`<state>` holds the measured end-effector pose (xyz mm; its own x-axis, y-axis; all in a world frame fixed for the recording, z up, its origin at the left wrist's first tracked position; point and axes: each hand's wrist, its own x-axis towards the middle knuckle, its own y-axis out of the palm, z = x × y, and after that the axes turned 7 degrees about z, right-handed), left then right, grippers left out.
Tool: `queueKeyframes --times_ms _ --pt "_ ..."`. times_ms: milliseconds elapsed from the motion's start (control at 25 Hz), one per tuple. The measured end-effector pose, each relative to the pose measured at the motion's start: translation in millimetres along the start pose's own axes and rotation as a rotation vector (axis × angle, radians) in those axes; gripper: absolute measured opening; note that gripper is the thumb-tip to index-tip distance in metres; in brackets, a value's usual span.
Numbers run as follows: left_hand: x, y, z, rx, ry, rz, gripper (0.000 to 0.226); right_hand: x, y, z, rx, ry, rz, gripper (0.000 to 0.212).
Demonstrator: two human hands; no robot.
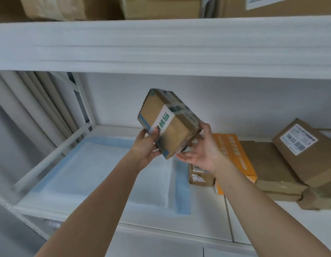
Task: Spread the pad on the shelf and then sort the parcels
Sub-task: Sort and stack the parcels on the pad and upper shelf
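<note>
1. You hold a small taped box (169,123) in the air in front of the shelf (179,225), tilted, its long axis running from upper left down to lower right
2. Your left hand (145,147) grips the box's near left corner, thumb curled over the white tape band; your right hand (200,151) cups the lower right end, fingers curled under it and thumb on top
3. The pad (90,169) lies flat on the shelf's left part, directly below and to the left of the box, on your left hand's side
4. The other parcels (276,164) sit stacked to the right, just beside the pad's right edge
5. Judging by this, the pad is spread and sorting is under way; lowering the box down and leftward would land it on the pad
</note>
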<state>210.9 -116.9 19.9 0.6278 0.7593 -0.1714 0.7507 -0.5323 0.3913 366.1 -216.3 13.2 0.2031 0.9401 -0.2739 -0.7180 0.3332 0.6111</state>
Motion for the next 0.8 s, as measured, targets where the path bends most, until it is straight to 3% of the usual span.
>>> queueKeyframes --times_ms 80,200,320,440,520,600,720,800 --pt "4.4 -29.2 -14.5 0.078 -0.074 -0.046 0.059 15.3 24.2 -16.2 -0.168 -0.098 -0.069 0.055" --pt "6.7 -61.6 -33.9 0.086 -0.135 0.056 0.078 33.6 59.7 -37.8 -0.506 -0.305 -0.135 0.056" --pt "10.5 -86.6 -45.6 0.023 -0.065 0.018 0.051 52.4 78.3 -54.1 -0.617 -0.393 -0.120 0.042" --pt "23.1 -119.2 -52.8 -0.139 -0.099 0.043 0.041 74.4 81.5 -59.6 -0.561 -0.339 -0.185 0.037" --pt "29.5 -136.7 -52.2 -0.167 -0.114 0.111 0.040 85.8 84.8 -63.8 -0.471 -0.195 -0.184 0.036" --pt "38.2 -147.3 -44.2 -0.077 -0.127 0.109 0.045 92.4 87.1 -72.3 -0.494 -0.098 -0.192 0.027" --pt "52.4 -154.4 -31.5 0.204 -0.180 -0.062 0.045 97.2 82.3 -83.3 -0.520 -0.113 -0.315 0.032" --pt "61.0 -156.4 -20.9 0.286 -0.263 -0.045 0.045 94.1 73.3 -88.4 -0.532 -0.118 -0.368 0.032"
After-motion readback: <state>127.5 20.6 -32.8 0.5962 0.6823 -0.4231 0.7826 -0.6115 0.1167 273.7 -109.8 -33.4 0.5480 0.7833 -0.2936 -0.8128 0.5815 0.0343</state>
